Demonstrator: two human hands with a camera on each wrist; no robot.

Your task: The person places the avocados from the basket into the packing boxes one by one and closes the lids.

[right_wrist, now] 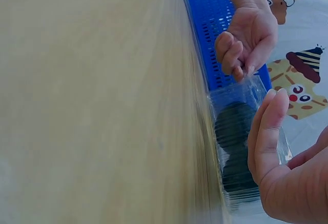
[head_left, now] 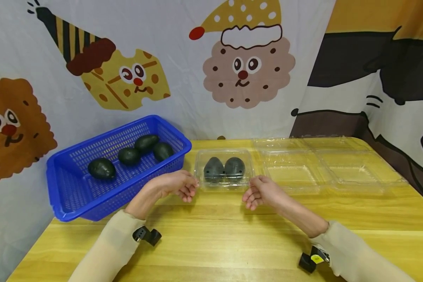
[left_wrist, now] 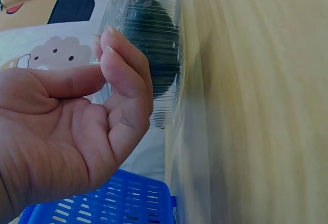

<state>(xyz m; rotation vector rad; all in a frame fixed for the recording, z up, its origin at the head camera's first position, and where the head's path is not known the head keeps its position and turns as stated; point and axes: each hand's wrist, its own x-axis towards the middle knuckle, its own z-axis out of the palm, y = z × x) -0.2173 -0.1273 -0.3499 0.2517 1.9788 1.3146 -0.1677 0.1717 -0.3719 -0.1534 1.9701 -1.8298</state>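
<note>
Two dark avocados (head_left: 234, 169) lie side by side inside a clear plastic clamshell box (head_left: 223, 185), its lid down over them. At the front left corner, my left hand (head_left: 178, 185) pinches the box's rim between thumb and forefinger, the other fingers loosely curled. My right hand (head_left: 262, 192) pinches the rim at the front right corner. In the left wrist view, the thumb and fingertips meet beside the ribbed wall, with one avocado (left_wrist: 151, 44) behind it. The right wrist view shows both hands at the box (right_wrist: 237, 98); my right fingers partly cover it.
On the left stands a blue perforated basket (head_left: 118, 196) with several loose avocados (head_left: 102, 168) in it. Clear plastic clamshells (head_left: 292, 174) lie open on the right of the wooden table (head_left: 211, 243). A cartoon-printed cloth (head_left: 183, 70) hangs behind.
</note>
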